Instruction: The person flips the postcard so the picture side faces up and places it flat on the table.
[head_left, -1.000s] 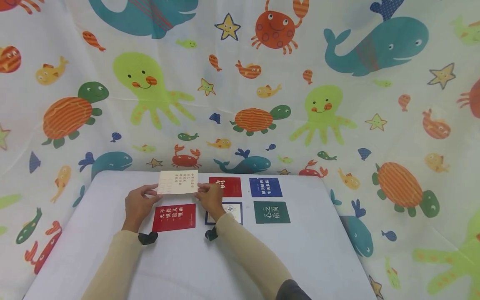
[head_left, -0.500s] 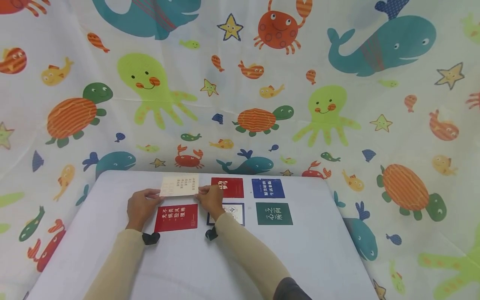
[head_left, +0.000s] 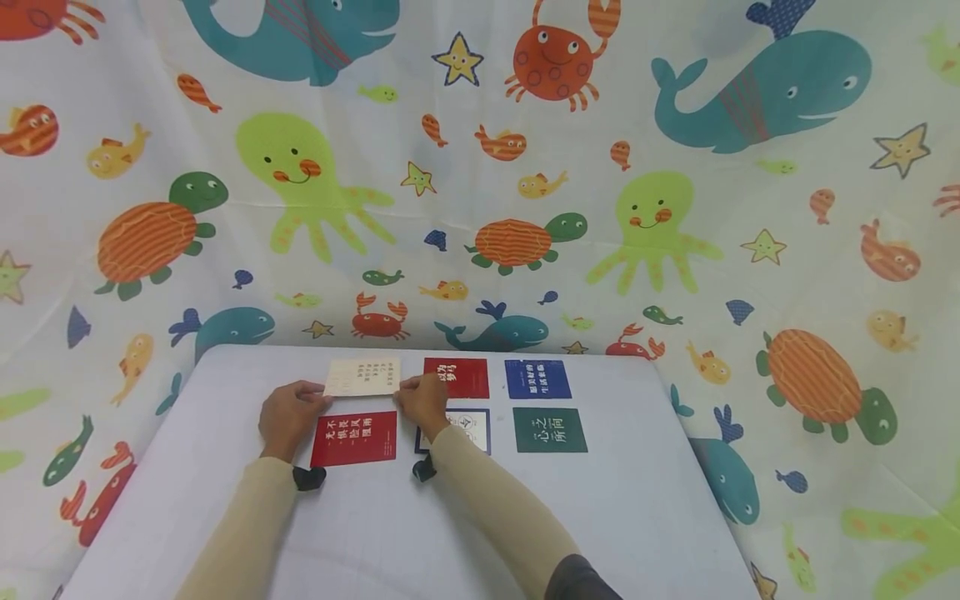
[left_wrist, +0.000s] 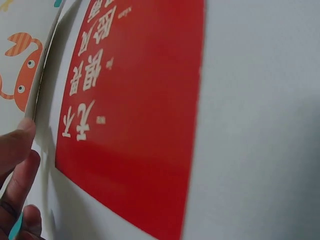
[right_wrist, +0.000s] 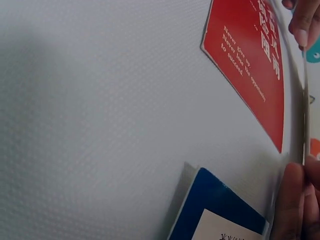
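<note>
A cream card (head_left: 363, 377) with printed vertical lines of characters is held by both hands near the table's back edge. My left hand (head_left: 291, 417) pinches its left end between thumb and fingers, and my right hand (head_left: 424, 407) pinches the right end. Seen edge-on in the left wrist view, the card (left_wrist: 42, 65) stands close over the table, with a shadow beneath. Just in front of it lies a red card (head_left: 354, 439) with white characters. The right hand and wrist partly cover a blue-bordered white card (head_left: 468, 428).
Farther right lie another red card (head_left: 468, 379), a blue card (head_left: 538, 380) and a green card (head_left: 551, 430), roughly in two rows. A white cloth covers the table (head_left: 420, 542). Behind it hangs a curtain (head_left: 465, 317) printed with sea animals.
Both hands have lowered the cream card toward the table, and it now sits a little nearer the front red card. The head view has shifted slightly. The other cards stay put.
</note>
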